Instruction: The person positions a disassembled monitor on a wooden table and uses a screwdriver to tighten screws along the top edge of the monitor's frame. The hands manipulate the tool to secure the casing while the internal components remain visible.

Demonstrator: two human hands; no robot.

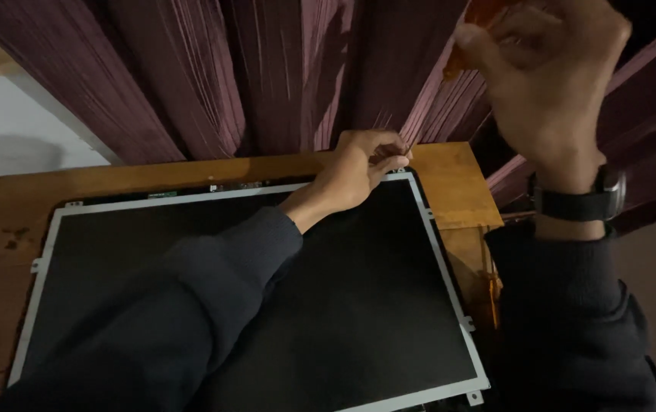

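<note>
My one camera sits on the head, looking down close at the flat black metal-framed screen panel (267, 305) on the brown wooden table (457, 183).

Wooden table with a bare display panel

The brown wooden table (457, 187) carries a large dark flat screen panel (358, 305) with a pale metal frame, lying flat and covering most of its top.

The orange tool (461, 57) in the right hand (545, 80) is mostly covered by the fingers and cut by the top edge; its tip near the screen panel (358, 305) is too thin to make out. The left sleeve (190, 305) hides the panel's lower left part, and the bottom edge crops its near corner
</note>
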